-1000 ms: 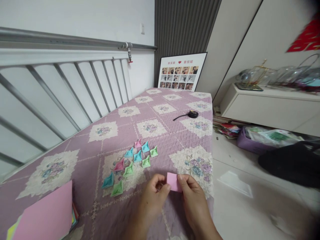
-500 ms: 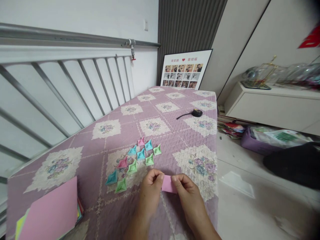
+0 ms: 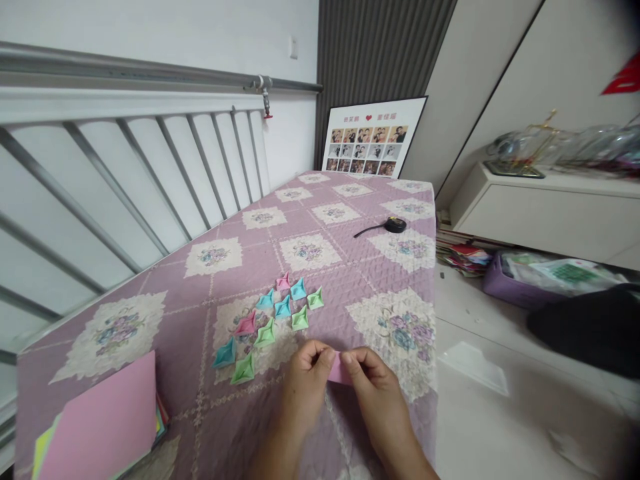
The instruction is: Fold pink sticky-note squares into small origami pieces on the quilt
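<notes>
A small piece of pink paper [image 3: 339, 371] is pinched between my two hands above the table's near part. My left hand [image 3: 311, 375] grips its left side with thumb and fingers. On the right side, my right hand [image 3: 371, 377] pinches it the same way; the thumbs are close together and cover much of the paper. Just beyond my left hand lie several small folded paper pieces, among them a green one [image 3: 243, 368], a blue one [image 3: 283, 307] and a pink one [image 3: 246, 324], each with pointed corners.
A stack of coloured paper [image 3: 103, 420], pink on top, lies at the near left. A black tape measure [image 3: 395, 225] rests farther back on the flowered cloth [image 3: 270, 250]. A photo board [image 3: 373, 137] leans behind; a railing [image 3: 145, 183] runs along the left.
My left hand has shifted slightly right toward my right hand, so the thumbs are closer and less of the pink paper shows. The other things lie as before.
</notes>
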`<state>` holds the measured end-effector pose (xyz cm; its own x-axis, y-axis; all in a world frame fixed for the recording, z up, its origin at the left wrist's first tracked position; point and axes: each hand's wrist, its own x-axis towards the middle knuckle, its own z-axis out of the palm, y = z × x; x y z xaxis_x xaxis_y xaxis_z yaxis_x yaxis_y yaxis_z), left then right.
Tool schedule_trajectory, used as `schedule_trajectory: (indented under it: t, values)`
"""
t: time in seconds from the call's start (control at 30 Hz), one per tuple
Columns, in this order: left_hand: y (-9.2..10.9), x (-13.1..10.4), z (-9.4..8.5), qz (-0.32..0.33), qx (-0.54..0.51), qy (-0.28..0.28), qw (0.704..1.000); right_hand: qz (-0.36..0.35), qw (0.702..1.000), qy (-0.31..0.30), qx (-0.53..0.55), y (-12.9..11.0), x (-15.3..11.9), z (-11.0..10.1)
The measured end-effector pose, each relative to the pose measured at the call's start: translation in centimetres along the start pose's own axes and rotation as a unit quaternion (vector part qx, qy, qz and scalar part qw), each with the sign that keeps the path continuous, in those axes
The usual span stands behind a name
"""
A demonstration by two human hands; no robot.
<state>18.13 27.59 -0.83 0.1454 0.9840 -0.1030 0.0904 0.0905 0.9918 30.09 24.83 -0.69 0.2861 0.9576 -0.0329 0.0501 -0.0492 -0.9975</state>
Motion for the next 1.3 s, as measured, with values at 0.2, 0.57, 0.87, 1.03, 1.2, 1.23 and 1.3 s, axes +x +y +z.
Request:
schedule_trajectory:
  t: [0.2, 0.57, 0.87, 1.03, 1.2, 1.23, 1.3]
  values:
    - [0.2, -0.1, -0.1, -0.007, 0.026, -0.011, 1.0, 0.02, 0.999, -0.025, 0.007, 0.6, 0.2, -0.1]
    - [0.7, -0.2, -0.1, -0.008, -0.018, -0.049, 0.999, 0.056, 0.996, 0.036, 0.061, 0.2, 0.4, -0.4]
    - [0.2, -0.3, 0.2, -0.031, 0.055, -0.068, 0.996, 0.08, 0.99, 0.061, 0.103, 0.2, 0.6, -1.2]
    - [0.2, -0.4, 0.4, -0.008, 0.077, -0.049, 0.996, 0.094, 0.988, 0.039, 0.113, 0.7, 0.7, -1.3]
    - [-0.1, 0.2, -0.1, -0.006, 0.065, -0.005, 0.998, 0.102, 0.993, -0.006, 0.054, 0.8, 0.7, -1.8]
    - [-0.2, 0.3, -0.2, -0.006, 0.058, 0.005, 0.998, 0.1, 0.994, -0.021, 0.038, 0.7, 0.7, -1.8]
    - [-0.4, 0.4, -0.4, -0.011, 0.033, 0.024, 0.999, 0.096, 0.994, -0.056, 0.006, 0.5, 0.6, -2.0]
